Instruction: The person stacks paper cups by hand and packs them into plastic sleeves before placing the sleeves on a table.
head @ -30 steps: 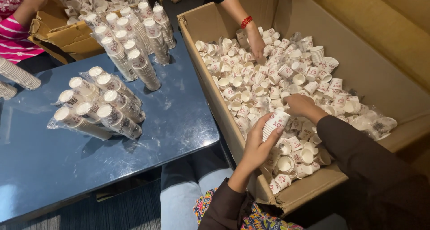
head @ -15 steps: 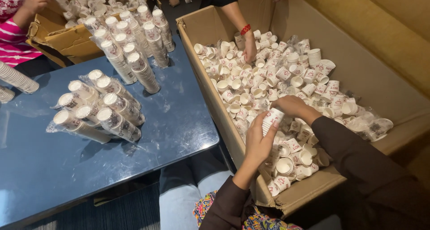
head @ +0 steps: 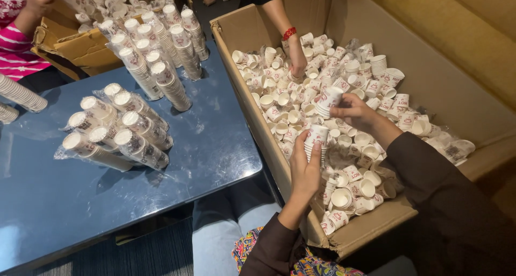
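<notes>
My left hand [head: 305, 171] grips a short stack of small white paper cups [head: 315, 140], held upright over the near side of a big cardboard box [head: 242, 82]. Just above it, my right hand [head: 356, 113] holds a second small stack of cups [head: 329, 101] by its base, tilted. The two stacks are apart. The box is filled with several loose white paper cups [head: 357, 187] with red print.
Another person's hand with a red bracelet [head: 294, 53] reaches into the box's far end. On the blue table [head: 209, 147] lie wrapped sleeves of stacked cups [head: 115, 133] and more stacks [head: 161, 45]. A person in a pink striped top [head: 13, 34] sits at the far left.
My right hand lifted a small stack of cups out of the box and raised it. My left hand kept its stack, shifting slightly up.
</notes>
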